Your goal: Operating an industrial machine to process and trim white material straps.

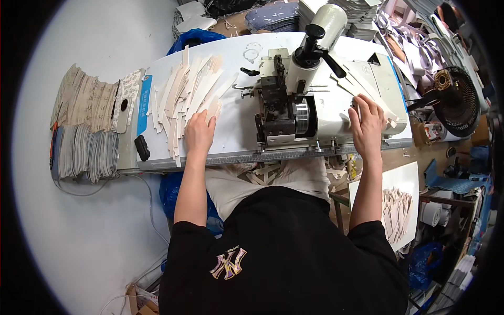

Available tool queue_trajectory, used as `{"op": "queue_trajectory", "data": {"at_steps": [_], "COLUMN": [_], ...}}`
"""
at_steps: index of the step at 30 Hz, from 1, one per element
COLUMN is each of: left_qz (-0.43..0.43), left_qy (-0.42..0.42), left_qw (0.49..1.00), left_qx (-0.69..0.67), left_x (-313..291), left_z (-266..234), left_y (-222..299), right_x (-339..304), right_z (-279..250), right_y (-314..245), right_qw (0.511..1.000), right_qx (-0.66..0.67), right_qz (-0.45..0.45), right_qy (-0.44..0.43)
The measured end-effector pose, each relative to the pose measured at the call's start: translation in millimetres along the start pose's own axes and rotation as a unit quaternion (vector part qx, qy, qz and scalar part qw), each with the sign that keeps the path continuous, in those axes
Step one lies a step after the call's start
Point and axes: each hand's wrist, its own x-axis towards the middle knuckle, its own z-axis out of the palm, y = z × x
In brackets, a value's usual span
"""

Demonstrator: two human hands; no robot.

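My left hand (200, 132) rests at the near edge of a loose pile of pale thin strips (178, 97), thumb apart from the fingers, touching the strips. On the right, my right hand (367, 125) lies with fingers stretched over the right end of a cream machine (336, 118), which looks like a skiving machine. A few pale strips (362, 86) lie on top of the machine, running toward that hand. Between my hands stands the machine's dark metal head (278, 110) with a round, shiny drum (302, 117). Whatever lies under the right palm is hidden.
Stacked grey and beige pieces (86, 149) stand left of the white table (236, 52). A black fan (455, 94) is at the right. Below it, a white board (415, 181) carries more strips. A ruler edge (236, 158) runs along the table front; a cable (149, 197) hangs left.
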Motion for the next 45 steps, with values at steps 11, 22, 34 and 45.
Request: {"op": "queue_trajectory", "data": {"at_steps": [11,22,34,45], "left_qz": [0.256,0.318,0.089,-0.055], "left_qy": [-0.099,-0.070,-0.021,-0.047], "left_qw": [0.945,0.929,0.983,0.997], "left_qx": [-0.179,-0.176,-0.159,0.034], "left_x": [12,21,14,-14], "left_z": [-97,-49,-19,3], "left_y": [120,159,87,-10], "right_x": [2,18,25,20], "right_z": [9,34,-1,21], "right_y": [-48,-81,31,36], "right_qw": [0.997,0.987,0.961,0.909], "right_qx": [0.054,0.133,0.048,-0.054], "right_qz": [-0.049,-0.084,0.150,0.198], "right_qy": [-0.002,-0.041,0.229,0.362]}}
